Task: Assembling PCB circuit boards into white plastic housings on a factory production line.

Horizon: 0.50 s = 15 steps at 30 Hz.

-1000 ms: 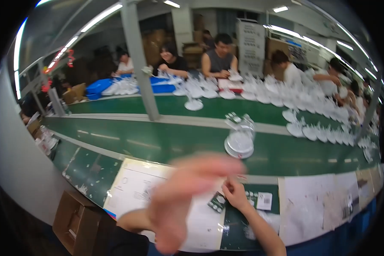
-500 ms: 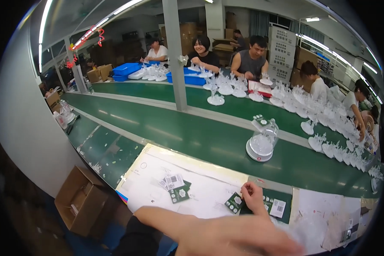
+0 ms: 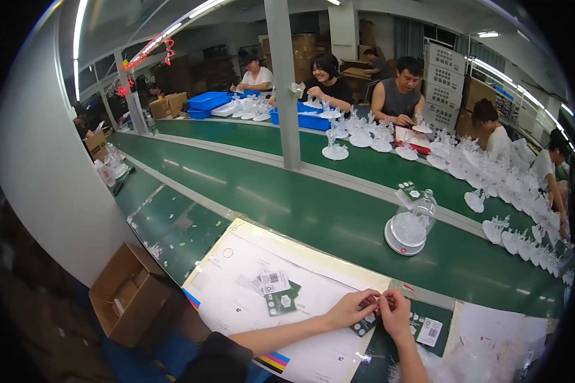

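My left hand and my right hand meet over the right edge of a white printed sheet, fingertips pinched together. A small green card with white print shows beneath the fingers, at my right hand's pinch. Whatever the left fingertips hold is too small to make out. More cards, green and white ones, lie overlapping on the sheet to the left. Just right of my right hand rest further green and white cards.
Beyond the sheet, a clear dome on a white base stands on the green conveyor, a card on top. Clear plastic wrapping lies at the lower right. An open cardboard box stands left. Co-workers sit across, behind rows of white-based pieces.
My left hand has swept back from the lower right and joined my right hand at the green card. The whole view has shifted slightly, moving the scene rightward.
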Motion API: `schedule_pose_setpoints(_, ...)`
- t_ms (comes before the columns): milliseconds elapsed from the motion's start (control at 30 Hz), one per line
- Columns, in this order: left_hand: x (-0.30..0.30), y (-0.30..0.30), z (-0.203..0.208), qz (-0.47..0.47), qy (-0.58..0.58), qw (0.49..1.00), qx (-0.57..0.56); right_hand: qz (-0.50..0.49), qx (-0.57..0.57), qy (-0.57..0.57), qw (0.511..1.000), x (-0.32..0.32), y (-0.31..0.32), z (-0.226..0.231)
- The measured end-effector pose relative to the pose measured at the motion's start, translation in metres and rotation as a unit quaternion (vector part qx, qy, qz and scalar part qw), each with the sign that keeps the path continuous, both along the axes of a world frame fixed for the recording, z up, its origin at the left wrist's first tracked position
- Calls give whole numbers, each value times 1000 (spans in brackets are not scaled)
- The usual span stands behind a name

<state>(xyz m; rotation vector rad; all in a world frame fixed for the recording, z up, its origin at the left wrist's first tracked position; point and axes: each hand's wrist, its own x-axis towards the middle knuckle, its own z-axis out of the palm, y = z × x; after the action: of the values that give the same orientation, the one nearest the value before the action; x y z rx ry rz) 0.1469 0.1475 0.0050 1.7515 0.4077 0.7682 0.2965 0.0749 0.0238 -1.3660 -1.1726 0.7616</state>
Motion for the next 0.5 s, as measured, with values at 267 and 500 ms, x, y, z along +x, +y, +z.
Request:
schedule_pose_setpoints(267,1,2,-1,29,13,994,-103,-13,-21,-21,999,1,-2,5)
schedule_pose_setpoints(500,-7,4,3,5,47,989,-139,8,-16,-47,999,-1,-4,8)
